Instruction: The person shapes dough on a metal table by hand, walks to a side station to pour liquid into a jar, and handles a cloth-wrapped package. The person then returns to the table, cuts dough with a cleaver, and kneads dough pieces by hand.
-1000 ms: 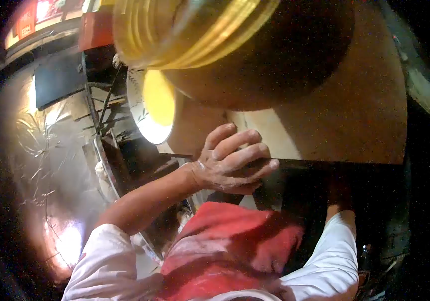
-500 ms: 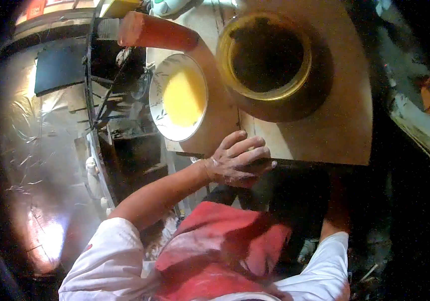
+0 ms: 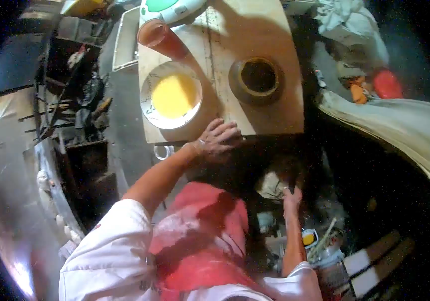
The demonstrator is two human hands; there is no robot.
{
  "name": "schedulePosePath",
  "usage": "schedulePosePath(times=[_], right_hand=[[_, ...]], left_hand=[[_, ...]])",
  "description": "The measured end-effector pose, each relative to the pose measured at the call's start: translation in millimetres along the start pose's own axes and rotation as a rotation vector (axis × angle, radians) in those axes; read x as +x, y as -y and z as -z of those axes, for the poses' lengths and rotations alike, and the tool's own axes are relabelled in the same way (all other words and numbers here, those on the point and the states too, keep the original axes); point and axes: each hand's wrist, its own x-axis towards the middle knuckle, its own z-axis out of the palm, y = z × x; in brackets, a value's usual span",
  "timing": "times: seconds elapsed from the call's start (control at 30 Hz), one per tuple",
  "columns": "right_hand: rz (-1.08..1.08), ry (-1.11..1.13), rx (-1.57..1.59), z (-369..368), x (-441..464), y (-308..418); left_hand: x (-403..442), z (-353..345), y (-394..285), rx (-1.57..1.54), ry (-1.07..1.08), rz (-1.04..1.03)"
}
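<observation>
My left hand (image 3: 218,140) rests at the front edge of a wooden board (image 3: 215,75), fingers loosely bent and apart, holding nothing visible. Beyond it stands a white leaf-patterned bowl (image 3: 148,104) with yellow contents (image 3: 175,95), perhaps beaten egg. A round brown pot (image 3: 259,94) with a dark interior sits to the bowl's right. Below the board's right side, my right hand (image 3: 291,198) reaches down with its fingers closed around something dark and small. Next to those fingers is a pale crumpled thing (image 3: 271,184); whether they touch it is unclear.
A tall reddish cup (image 3: 159,40) stands behind the bowl. At the board's back is a white and green device (image 3: 175,7), perhaps a scale. White sacking (image 3: 380,120) and a red object (image 3: 388,84) lie to the right. Clutter fills the shaded floor.
My right hand, hidden in shadow before, now shows below the board beside the pale crumpled thing. My left hand stays at the board's edge. The view has shifted, making the pot look smaller.
</observation>
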Motion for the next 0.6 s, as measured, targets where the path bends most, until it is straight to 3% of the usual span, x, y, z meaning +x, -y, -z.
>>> schedulePosePath(times=[0.03, 0.13, 0.2, 0.23, 0.3, 0.33, 0.37, 0.43, 0.6], right_hand=[[0.123, -0.042, 0.022, 18, -8, -27], [0.220, -0.134, -0.119, 75, -57, -37], [0.328, -0.162, -0.126, 107, -94, -14], [0.172, -0.007, -0.101, 130, -134, 38], [0.260, -0.060, -0.090, 153, -160, 56], [0.214, 0.065, -0.016, 159, -204, 123], [0.350, 0.078, 0.144, 161, -222, 137], [0.545, 0.055, 0.107, 164, -255, 183], [0.695, -0.018, -0.212, 162, -308, 269]], left_hand=[[1, 4, 3, -0.006, 0.013, -0.049], [12, 11, -10, -0.091, 0.010, -0.016], [29, 43, -44, 0.020, 0.129, 0.141], [39, 64, -70, -0.114, 0.090, 0.168], [55, 69, -108, -0.326, 0.003, 0.141], [65, 77, -130, -0.393, -0.030, 0.127], [76, 89, -149, -0.460, -0.064, 0.110], [93, 113, -176, -0.529, -0.099, 0.089], [100, 142, -193, -0.498, -0.090, 0.076]])
